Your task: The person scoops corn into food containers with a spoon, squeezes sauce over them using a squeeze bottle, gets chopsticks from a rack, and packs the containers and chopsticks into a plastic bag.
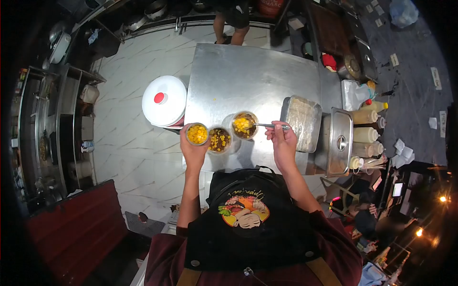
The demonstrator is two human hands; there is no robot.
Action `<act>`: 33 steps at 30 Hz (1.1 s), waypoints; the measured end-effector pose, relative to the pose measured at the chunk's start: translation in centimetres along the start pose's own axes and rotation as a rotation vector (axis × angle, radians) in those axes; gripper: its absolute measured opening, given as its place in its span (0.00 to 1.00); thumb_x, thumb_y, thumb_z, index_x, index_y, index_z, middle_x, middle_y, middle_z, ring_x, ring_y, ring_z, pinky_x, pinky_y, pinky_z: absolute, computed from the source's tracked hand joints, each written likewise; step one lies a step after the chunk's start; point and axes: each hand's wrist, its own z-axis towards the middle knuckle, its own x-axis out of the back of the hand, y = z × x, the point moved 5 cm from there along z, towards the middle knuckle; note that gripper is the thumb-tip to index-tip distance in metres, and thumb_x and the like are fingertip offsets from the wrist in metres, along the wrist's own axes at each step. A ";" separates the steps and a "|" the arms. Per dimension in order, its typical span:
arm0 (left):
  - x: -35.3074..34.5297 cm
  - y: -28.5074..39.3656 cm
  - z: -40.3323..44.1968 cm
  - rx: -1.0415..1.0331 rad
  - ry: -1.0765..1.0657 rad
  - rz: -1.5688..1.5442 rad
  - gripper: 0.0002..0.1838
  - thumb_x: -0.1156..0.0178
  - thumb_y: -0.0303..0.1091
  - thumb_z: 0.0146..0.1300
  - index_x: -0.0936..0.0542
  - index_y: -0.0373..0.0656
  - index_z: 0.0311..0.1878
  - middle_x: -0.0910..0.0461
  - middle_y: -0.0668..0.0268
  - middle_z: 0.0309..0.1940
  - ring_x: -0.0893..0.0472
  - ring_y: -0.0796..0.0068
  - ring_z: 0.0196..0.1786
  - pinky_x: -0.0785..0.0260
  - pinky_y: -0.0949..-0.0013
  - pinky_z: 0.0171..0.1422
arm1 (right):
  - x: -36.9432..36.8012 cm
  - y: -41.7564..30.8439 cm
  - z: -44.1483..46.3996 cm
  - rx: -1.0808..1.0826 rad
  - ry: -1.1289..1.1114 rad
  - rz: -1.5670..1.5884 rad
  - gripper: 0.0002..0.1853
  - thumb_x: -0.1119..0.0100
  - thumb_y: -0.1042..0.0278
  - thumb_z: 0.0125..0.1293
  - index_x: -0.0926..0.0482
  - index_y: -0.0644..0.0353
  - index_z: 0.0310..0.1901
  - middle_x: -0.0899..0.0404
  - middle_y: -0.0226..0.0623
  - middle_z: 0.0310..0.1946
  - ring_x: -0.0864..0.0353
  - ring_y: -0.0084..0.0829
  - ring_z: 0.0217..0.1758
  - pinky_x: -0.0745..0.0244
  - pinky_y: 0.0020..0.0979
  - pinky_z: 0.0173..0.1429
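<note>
My left hand [192, 151] is wrapped round a small cup of yellow corn kernels [197, 134], held near the table's left edge. In my right hand [282, 138] is a metal spoon [267, 125], its bowl end over a clear cup [244, 125] with corn on a dark filling. Between the hands, a second clear cup [220, 140] holds a dark filling with corn scattered over it. Both clear cups stand on the steel table [238, 71]. The spoon's tip is lost among the corn.
Right of my right hand lies a covered rectangular tray [301, 123], beside a lidded steel pan [340, 143]. Several sauce bottles [366, 135] line the right side. A white lidded bucket [164, 101] stands off the left edge. Another person's legs [231, 29] show beyond the table.
</note>
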 end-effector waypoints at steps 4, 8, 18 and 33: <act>2.1 -0.9 0.0 0.014 0.074 0.041 0.40 0.19 0.21 0.49 0.27 0.37 0.66 0.19 0.59 0.55 0.18 0.67 0.57 0.25 0.63 0.67 | 3.9 3.6 1.2 0.018 0.110 -0.159 0.14 0.46 0.63 0.87 0.21 0.68 0.57 0.12 0.43 0.41 0.15 0.26 0.41 0.19 0.29 0.50; 3.6 -2.0 -0.4 0.059 0.102 0.059 0.40 0.18 0.22 0.49 0.27 0.37 0.65 0.19 0.58 0.55 0.18 0.66 0.56 0.24 0.63 0.66 | 5.0 5.4 1.5 0.041 0.155 -0.192 0.13 0.47 0.65 0.87 0.20 0.68 0.56 0.12 0.43 0.40 0.14 0.26 0.40 0.19 0.29 0.49; 3.9 -3.2 -2.4 0.088 0.124 0.052 0.39 0.19 0.20 0.49 0.28 0.35 0.65 0.19 0.57 0.54 0.18 0.66 0.57 0.24 0.62 0.66 | 3.1 4.5 3.4 0.149 0.114 -0.220 0.11 0.49 0.71 0.86 0.20 0.70 0.54 0.12 0.44 0.40 0.15 0.26 0.40 0.18 0.28 0.47; 5.6 -5.5 -4.0 0.101 0.148 0.051 0.43 0.17 0.21 0.48 0.29 0.37 0.67 0.20 0.60 0.55 0.19 0.69 0.57 0.24 0.64 0.65 | 0.0 4.0 0.3 0.024 -0.020 -0.272 0.12 0.45 0.67 0.86 0.21 0.69 0.57 0.13 0.42 0.37 0.16 0.25 0.38 0.18 0.29 0.49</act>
